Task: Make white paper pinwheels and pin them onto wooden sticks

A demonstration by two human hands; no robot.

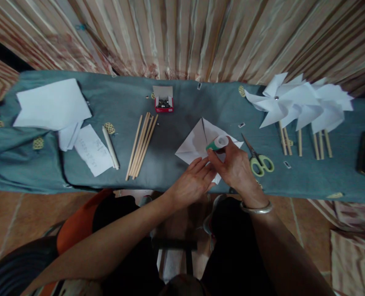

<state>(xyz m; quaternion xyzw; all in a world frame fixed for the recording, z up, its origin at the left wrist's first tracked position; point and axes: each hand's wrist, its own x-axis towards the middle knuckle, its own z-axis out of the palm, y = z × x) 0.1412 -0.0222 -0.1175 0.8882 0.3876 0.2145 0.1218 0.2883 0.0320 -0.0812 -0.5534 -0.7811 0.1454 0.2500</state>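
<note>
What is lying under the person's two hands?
A white folded paper square on the teal tablecloth. The right hand holds a green glue stick over it; the left hand touches its near edge. The hands cover the paper's near corner.

Cloth [170,164]: matt teal fabric over table. Sheet [197,142]: smooth white paper. Sticks [141,146]: pale bare wood. Scissors [259,160]: metal blades, green plastic handles. Bangle [256,209]: shiny metal. Curtain [200,37]: satiny striped cloth.
</note>
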